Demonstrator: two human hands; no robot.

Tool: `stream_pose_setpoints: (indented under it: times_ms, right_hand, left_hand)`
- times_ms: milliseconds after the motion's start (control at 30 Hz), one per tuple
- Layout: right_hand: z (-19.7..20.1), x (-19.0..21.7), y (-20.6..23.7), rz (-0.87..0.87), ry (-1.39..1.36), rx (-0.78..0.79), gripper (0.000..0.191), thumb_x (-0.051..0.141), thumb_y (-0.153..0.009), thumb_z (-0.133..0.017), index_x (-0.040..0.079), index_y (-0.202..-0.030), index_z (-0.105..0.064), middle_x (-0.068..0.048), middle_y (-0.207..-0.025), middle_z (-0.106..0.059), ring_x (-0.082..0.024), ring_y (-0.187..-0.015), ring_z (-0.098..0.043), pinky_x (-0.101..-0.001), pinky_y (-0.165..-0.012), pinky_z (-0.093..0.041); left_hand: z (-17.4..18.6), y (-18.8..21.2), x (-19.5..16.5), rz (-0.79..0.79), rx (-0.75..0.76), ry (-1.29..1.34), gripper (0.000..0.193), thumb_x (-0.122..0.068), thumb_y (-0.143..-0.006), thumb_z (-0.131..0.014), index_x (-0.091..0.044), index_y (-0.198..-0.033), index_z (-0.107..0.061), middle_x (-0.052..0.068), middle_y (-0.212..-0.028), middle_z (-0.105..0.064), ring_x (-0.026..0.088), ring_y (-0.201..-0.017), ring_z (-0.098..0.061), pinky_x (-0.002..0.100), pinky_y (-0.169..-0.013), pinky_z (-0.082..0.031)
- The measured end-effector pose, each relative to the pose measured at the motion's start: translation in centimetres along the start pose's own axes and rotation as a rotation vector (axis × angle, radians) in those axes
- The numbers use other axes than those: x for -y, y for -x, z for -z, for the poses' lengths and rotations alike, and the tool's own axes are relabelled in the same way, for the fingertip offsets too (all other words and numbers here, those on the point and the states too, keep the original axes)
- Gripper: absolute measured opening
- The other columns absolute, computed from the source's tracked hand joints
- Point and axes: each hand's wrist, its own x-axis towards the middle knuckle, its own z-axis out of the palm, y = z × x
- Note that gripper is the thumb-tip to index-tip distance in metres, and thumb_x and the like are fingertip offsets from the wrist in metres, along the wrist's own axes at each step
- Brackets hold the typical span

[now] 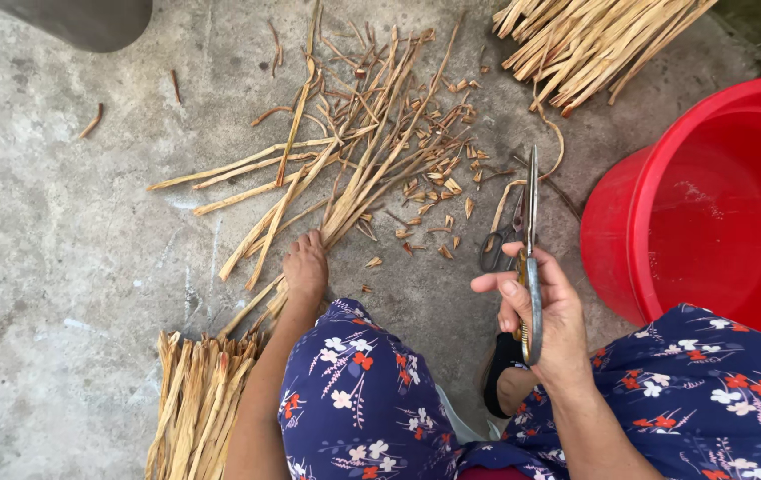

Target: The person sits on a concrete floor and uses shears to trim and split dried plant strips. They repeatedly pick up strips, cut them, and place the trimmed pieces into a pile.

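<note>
My left hand [305, 267] reaches down to the concrete floor and closes on the near ends of a loose bunch of dry straw-coloured strips [345, 169] that fan away from me. My right hand [548, 316] holds a pair of metal shears [530, 244] by the handle, blades together and pointing away, raised above the floor. Short cut-off bits [438, 191] lie scattered between the two hands. My knees, in dark blue floral cloth, frame the bottom of the view.
A large red plastic basin [718, 204] stands at the right. One bundle of strips [589, 40] lies at the top right, another bundle [194, 400] by my left knee. A second pair of scissors [498, 244] lies on the floor. A dark grey object [87, 18] sits top left.
</note>
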Motion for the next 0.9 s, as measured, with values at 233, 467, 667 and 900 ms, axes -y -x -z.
stream_pose_setpoints:
  times_ms: [233, 467, 667, 900]
  right_hand:
    - [0.2, 0.3, 0.5, 0.020, -0.023, 0.003, 0.043, 0.013, -0.097, -0.064, 0.003, -0.138, -0.052, -0.023, -0.102, -0.074, -0.005, -0.056, -0.055, -0.0207, -0.053, -0.048]
    - [0.5, 0.6, 1.0, 0.039, -0.058, 0.039, 0.043, 0.013, -0.098, -0.064, 0.003, -0.137, -0.052, -0.022, -0.102, -0.074, -0.005, -0.056, -0.055, -0.0196, -0.052, -0.046]
    - [1.0, 1.0, 1.4, 0.076, -0.049, 0.036, 0.043, 0.015, -0.097, -0.065, 0.003, -0.137, -0.054, -0.019, -0.100, -0.075, -0.005, -0.055, -0.056, -0.0188, -0.051, -0.047]
    - [1.6, 1.0, 1.4, 0.096, -0.042, 0.021, 0.044, 0.016, -0.096, -0.067, 0.002, -0.136, -0.055, -0.017, -0.097, -0.076, -0.005, -0.054, -0.056, -0.0181, -0.049, -0.046]
  left_hand:
    - [3.6, 0.2, 1.0, -0.034, -0.204, 0.489, 0.044, -0.015, -0.090, -0.063, -0.007, -0.132, -0.051, 0.017, -0.103, -0.068, 0.035, -0.094, -0.067, 0.047, -0.086, -0.056]
    - [5.9, 1.5, 1.3, -0.014, 0.045, 0.737, 0.043, -0.027, -0.089, -0.073, -0.009, -0.128, -0.063, 0.015, -0.092, -0.074, 0.024, -0.076, -0.070, 0.042, -0.077, -0.055]
    - [9.6, 2.9, -0.4, -0.081, 0.133, 1.456, 0.025, -0.011, -0.093, -0.066, -0.012, -0.118, -0.071, 0.005, -0.098, -0.078, 0.012, -0.075, -0.067, 0.028, -0.071, -0.057]
    - [11.8, 5.8, -1.6, -0.172, -0.297, 1.658, 0.019, -0.002, -0.092, -0.071, -0.008, -0.108, -0.065, 0.002, -0.101, -0.073, 0.010, -0.081, -0.065, 0.026, -0.068, -0.054]
